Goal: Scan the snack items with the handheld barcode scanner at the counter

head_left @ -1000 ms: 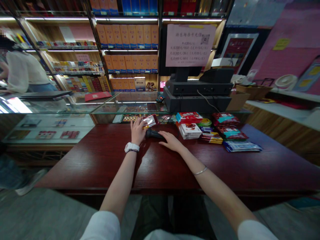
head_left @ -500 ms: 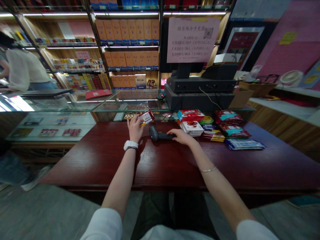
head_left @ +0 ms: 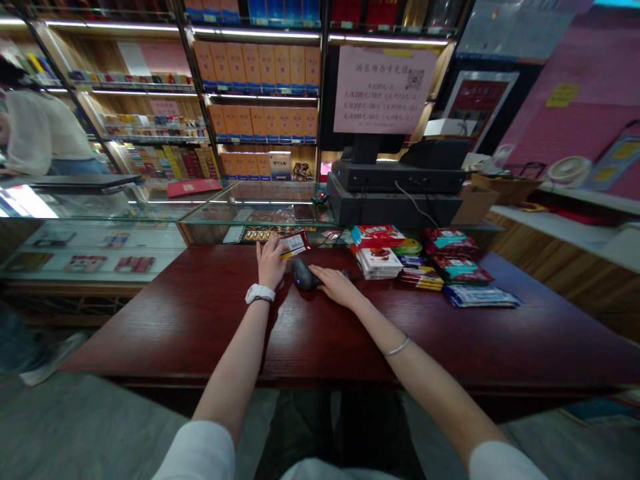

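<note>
My left hand, with a white watch on its wrist, is closed on the end of a small red and yellow snack packet, its white label facing me. Just right of it, a black barcode scanner lies on the dark red table, a blue light glowing on its head. Over the scanner's handle lies my right hand, fingers wrapped across it toward the head; the palm hides most of the handle.
Right of my hands are stacked white-and-red boxes, yellow packets, red-brown bags and blue packets. A glass display case and a black till with monitor stand behind. Another person is at far left.
My right hand has slid left along the scanner, from the end of its handle to near its head. The left hand still holds the packet, which has tilted flatter.
</note>
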`<action>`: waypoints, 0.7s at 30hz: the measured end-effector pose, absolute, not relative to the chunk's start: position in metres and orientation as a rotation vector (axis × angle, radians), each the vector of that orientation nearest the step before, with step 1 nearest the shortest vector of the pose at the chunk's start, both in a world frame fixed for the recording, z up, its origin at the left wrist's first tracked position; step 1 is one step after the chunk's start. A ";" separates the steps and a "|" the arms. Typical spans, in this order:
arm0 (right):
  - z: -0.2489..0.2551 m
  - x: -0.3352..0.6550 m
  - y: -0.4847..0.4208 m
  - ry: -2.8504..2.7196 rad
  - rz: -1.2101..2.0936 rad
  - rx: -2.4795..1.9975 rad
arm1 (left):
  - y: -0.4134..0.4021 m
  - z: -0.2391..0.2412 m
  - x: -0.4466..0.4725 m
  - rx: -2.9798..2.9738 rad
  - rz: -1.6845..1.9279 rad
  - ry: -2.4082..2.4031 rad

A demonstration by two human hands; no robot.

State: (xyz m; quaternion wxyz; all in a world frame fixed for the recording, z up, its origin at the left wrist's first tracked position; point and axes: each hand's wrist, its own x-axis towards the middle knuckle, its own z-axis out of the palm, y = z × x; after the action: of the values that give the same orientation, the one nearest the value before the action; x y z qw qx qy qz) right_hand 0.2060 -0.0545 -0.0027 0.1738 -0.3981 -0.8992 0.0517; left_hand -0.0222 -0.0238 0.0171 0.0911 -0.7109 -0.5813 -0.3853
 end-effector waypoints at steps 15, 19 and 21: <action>0.026 0.228 -0.062 -2.248 0.391 -0.923 | -0.026 0.021 -0.025 -2.060 -1.158 -1.761; 0.029 0.236 -0.061 -2.170 0.441 -0.989 | -0.024 0.016 -0.024 -2.075 -1.132 -1.745; 0.029 0.237 -0.060 -2.158 0.446 -1.013 | -0.023 0.012 -0.024 -2.086 -1.111 -1.733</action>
State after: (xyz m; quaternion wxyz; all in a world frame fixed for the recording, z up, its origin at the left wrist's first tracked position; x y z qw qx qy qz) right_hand 0.2371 -0.0599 0.0288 0.3503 -0.3913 -0.8334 0.1721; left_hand -0.0238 -0.0232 0.0124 0.1056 -0.7078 -0.5880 -0.3770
